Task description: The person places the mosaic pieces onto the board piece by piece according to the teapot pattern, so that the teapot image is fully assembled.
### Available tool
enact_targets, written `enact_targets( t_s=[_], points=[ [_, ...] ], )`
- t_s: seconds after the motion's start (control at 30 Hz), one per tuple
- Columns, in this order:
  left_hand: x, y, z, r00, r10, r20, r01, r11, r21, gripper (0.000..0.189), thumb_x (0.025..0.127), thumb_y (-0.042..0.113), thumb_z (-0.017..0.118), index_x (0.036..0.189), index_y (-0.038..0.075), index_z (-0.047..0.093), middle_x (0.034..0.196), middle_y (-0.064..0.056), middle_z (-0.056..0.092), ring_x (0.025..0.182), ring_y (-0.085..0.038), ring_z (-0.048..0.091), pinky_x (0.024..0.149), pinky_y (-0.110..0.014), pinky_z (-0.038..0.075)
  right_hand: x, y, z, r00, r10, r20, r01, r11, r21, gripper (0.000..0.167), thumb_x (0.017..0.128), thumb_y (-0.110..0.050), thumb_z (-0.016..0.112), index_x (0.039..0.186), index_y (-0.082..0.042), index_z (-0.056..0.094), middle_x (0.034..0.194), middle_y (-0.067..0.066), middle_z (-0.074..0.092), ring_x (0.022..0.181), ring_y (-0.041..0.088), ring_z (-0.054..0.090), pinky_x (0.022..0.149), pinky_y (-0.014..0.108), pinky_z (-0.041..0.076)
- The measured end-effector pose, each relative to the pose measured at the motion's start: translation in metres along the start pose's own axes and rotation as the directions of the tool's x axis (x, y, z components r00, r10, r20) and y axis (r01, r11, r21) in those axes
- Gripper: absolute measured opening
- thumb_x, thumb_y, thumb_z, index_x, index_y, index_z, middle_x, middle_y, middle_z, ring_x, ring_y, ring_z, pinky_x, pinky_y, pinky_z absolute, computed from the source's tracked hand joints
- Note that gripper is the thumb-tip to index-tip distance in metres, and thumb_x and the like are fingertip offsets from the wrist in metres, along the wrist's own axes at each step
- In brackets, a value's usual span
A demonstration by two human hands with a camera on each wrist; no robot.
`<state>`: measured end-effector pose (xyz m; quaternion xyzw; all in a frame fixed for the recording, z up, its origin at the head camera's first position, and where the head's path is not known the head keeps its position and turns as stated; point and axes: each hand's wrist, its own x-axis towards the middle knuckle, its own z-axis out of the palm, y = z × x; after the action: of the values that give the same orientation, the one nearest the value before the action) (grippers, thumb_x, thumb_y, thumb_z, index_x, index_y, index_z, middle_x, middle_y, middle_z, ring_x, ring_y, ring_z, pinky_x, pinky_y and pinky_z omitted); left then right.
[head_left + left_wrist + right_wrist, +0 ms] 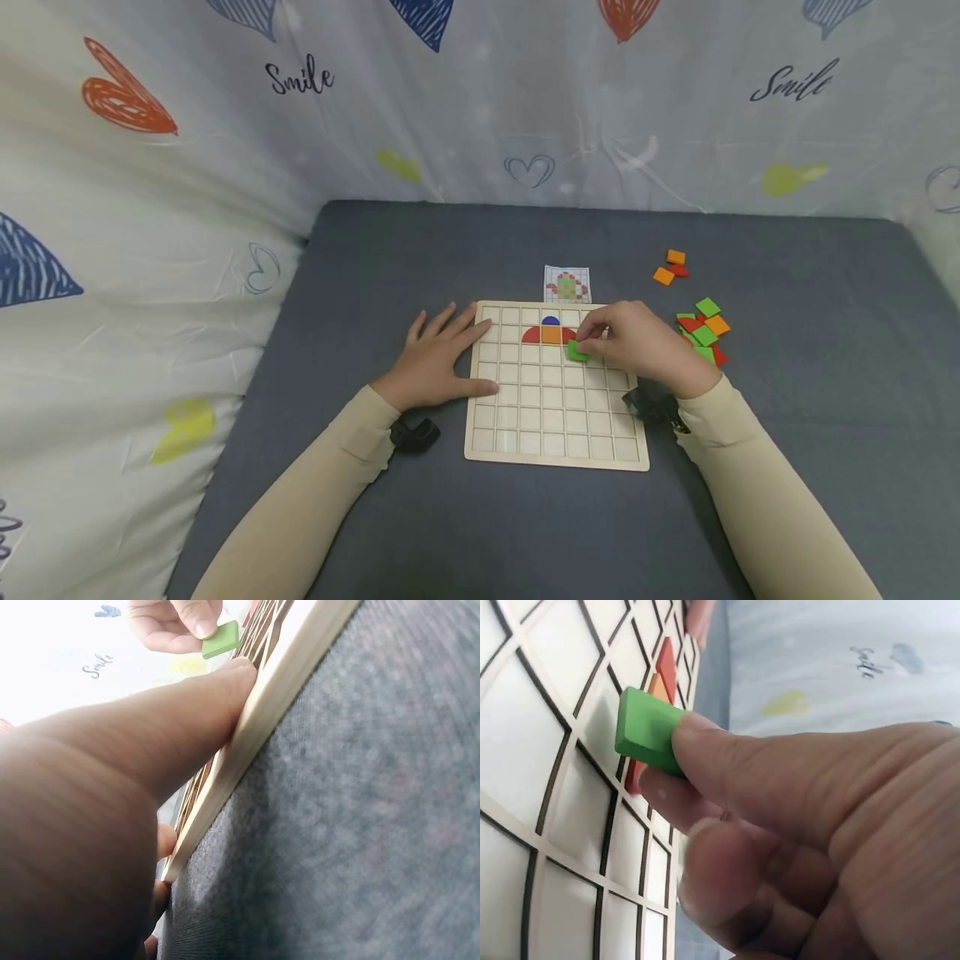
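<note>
A pale wooden grid board [557, 459] lies on the grey table. Near its top sit a blue half-round piece [551, 321], an orange square [551, 335] and red curved pieces [531, 335] on either side of the orange one. My right hand [637, 342] pinches a green square tile [646, 729] between thumb and finger, tilted close over the cells just below the right red piece. With fingers spread, my left hand [435, 358] rests on the board's left edge; its thumb [217, 690] lies over the rim in the left wrist view.
Behind the board lies a small pattern card [567, 284] with a coloured figure on a grid. Right of the board is a pile of green, red and orange pieces [705, 335]; farther back are two orange squares [663, 276] and a red piece [678, 271]. A printed curtain [480, 108] hangs behind the table.
</note>
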<state>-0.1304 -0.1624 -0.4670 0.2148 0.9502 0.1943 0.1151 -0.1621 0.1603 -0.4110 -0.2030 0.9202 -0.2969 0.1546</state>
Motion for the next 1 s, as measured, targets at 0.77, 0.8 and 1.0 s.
enact_targets(
  t_s=[0.77, 0.8, 1.0],
  points=[
    [0.001, -0.001, -0.002, 1.0, 0.018, 0.003, -0.018, 1.0, -0.016, 0.104, 0.087, 0.073, 0.071, 0.169, 0.026, 0.027, 0.177, 0.0, 0.007, 0.164, -0.031, 0.0, 0.126, -0.065, -0.008, 0.007, 0.006, 0.011, 0.996, -0.089, -0.006, 0.088, 0.994, -0.062, 0.004, 0.093, -0.014, 0.083, 0.095, -0.01, 0.083, 0.092, -0.001, 0.075, 0.077, 0.015, 0.062, 0.07, 0.034, 0.053],
    [0.0, -0.001, -0.002, 1.0, 0.018, 0.001, -0.018, 1.0, -0.016, 0.104, 0.087, 0.073, 0.072, 0.169, 0.026, 0.028, 0.177, 0.0, 0.007, 0.164, -0.032, 0.0, 0.126, -0.065, -0.008, 0.007, 0.006, 0.011, 0.996, -0.085, -0.004, 0.084, 0.994, -0.062, 0.005, 0.093, -0.015, 0.083, 0.094, -0.011, 0.082, 0.091, -0.002, 0.075, 0.076, 0.015, 0.061, 0.069, 0.034, 0.053],
    [0.0, -0.001, 0.0, 1.0, 0.018, -0.007, -0.018, 1.0, -0.017, 0.104, 0.087, 0.073, 0.072, 0.169, 0.026, 0.028, 0.177, 0.0, 0.008, 0.164, -0.031, 0.001, 0.126, -0.065, -0.008, 0.006, 0.006, 0.011, 0.998, -0.063, 0.0, 0.063, 0.997, -0.051, 0.005, 0.092, -0.015, 0.083, 0.088, -0.016, 0.082, 0.084, -0.004, 0.075, 0.071, 0.015, 0.06, 0.065, 0.034, 0.051]
  ],
)
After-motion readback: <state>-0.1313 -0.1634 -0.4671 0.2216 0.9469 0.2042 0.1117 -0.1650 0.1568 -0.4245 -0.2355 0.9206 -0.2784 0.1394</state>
